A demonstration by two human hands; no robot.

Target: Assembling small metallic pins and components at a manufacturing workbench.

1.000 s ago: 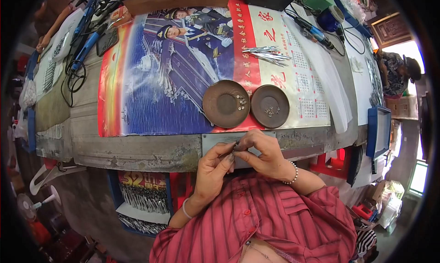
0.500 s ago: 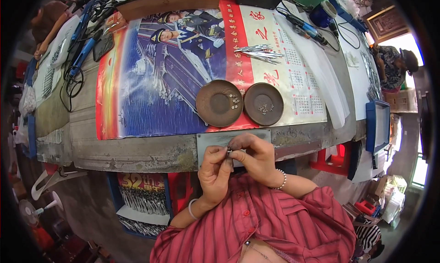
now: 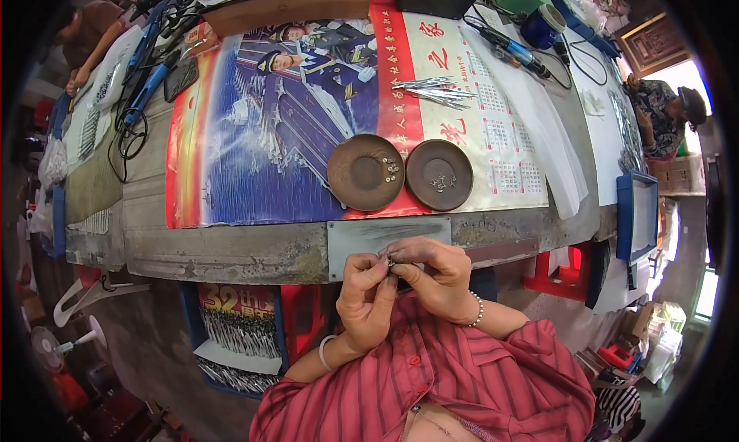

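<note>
Just in front of the table edge, my left hand [image 3: 365,299] and my right hand [image 3: 437,279] meet fingertip to fingertip. Both are closed in a pinch around a tiny dark metal part [image 3: 391,262], mostly covered by the fingers, so its kind is not clear. Beyond them on the table stand two round brown dishes. The left dish [image 3: 346,159] holds several small silvery ring-like pieces [image 3: 390,167]. In the right dish [image 3: 419,161] lie tiny thin metal bits [image 3: 441,182]. Below my hands' far side a grey metal plate [image 3: 346,238] lies at the table edge.
A poster [image 3: 239,180] covers the tabletop, with a heap of slim silvery pieces [image 3: 435,90] on it. Blue-handled tools [image 3: 146,92] with black cords lie left. A blue tray [image 3: 637,211] sits right; a blue box [image 3: 239,326] of metal pieces stands below left. Two people sit beyond.
My right hand has come slightly lower and toward me, its fingers more curled over the small part. Both hands stay pinched together. The whole view has shifted slightly.
</note>
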